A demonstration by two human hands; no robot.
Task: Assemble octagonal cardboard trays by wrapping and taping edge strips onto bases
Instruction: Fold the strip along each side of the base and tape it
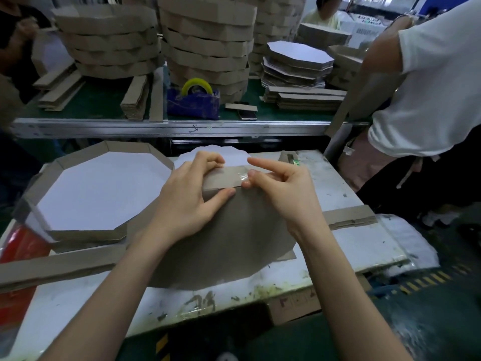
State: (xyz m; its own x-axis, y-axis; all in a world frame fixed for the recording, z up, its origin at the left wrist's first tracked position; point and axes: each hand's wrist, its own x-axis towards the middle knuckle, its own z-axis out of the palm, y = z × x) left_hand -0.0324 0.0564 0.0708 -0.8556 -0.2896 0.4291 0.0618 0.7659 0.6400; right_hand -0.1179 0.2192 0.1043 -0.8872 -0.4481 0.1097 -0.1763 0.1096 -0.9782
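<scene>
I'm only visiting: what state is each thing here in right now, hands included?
Left hand, gripping the edge strip.
Right hand, pinching the strip at the tape.
Edge strip, held along the base's far edge.
Clear tape, stuck across the strip.
Base, brown side facing the camera.
Finished tray, white side up, rim attached.
Tape roll, seated in its blue dispenser.
Tray stacks, piled on the back bench.
</scene>
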